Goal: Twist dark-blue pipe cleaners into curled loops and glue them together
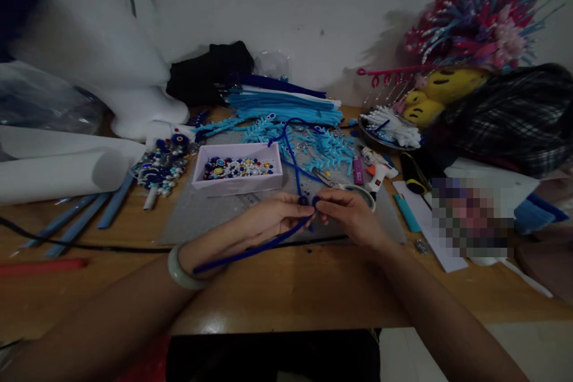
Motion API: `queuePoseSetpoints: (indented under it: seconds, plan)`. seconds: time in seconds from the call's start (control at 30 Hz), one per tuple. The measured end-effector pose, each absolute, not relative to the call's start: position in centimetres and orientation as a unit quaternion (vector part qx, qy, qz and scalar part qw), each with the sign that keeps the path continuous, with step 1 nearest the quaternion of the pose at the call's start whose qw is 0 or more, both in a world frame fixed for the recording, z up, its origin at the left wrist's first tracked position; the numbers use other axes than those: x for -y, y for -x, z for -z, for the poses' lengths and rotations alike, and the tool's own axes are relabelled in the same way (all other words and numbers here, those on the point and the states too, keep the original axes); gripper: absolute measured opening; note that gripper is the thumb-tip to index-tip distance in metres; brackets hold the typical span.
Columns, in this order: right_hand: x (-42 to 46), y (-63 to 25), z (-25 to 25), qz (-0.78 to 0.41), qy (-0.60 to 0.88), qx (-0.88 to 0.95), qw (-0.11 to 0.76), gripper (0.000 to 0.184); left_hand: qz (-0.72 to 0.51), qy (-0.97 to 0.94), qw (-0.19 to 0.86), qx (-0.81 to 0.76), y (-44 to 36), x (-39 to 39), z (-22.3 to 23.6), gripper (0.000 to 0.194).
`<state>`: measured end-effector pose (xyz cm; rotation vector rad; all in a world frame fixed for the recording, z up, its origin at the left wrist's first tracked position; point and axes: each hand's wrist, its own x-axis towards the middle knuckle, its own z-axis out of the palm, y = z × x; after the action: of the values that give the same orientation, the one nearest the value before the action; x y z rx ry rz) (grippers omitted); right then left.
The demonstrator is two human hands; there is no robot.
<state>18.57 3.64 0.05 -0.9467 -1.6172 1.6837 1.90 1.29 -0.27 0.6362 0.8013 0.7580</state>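
My left hand (273, 218) and my right hand (347, 215) meet over a grey mat (188, 218) in the middle of the wooden table. Both pinch a dark blue pipe cleaner (250, 249), whose end is curled into small loops between my fingertips. Its long tail runs back along my left forearm toward a pale green bangle (179, 268) on my left wrist. Just beyond my hands stands a lilac tray of beads (237, 182).
Light blue pipe-cleaner pieces (322, 149), a stack of blue felt sheets (286, 104), a glue gun (378, 170), scissors (329, 179), lighters (407, 213), a beaded ornament (161, 167), white paper rolls (58, 173), a foam head (111, 71), a colourful headdress (483, 12), a black cable (89, 246).
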Motion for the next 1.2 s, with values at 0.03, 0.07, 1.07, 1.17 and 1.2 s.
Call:
queuePoseSetpoints:
  seconds: [0.03,0.07,1.07,1.17,1.2]
  plan:
    - [-3.7,-18.7,0.0,-0.643,0.349,0.616,0.293,0.012,-0.333,-0.292,0.816,-0.373,-1.8,-1.3,0.2,0.014]
    - [-3.8,-18.8,-0.1,-0.648,0.343,0.621,0.277,0.011,-0.314,-0.287,0.823,-0.376,-1.7,-1.4,0.2,0.014]
    - [-3.1,-17.6,1.0,-0.448,0.453,0.632,0.441,0.010,-0.483,-0.265,0.719,-0.424,-2.4,-1.9,0.9,0.012]
    - [-3.3,-17.4,1.2,-0.526,0.464,0.554,0.448,0.014,-0.478,-0.317,0.695,-0.433,-2.5,-1.7,1.0,0.012]
    - [-3.3,-17.4,1.3,-0.551,0.456,0.534,0.451,0.016,-0.469,-0.339,0.688,-0.439,-2.5,-1.7,1.0,0.012]
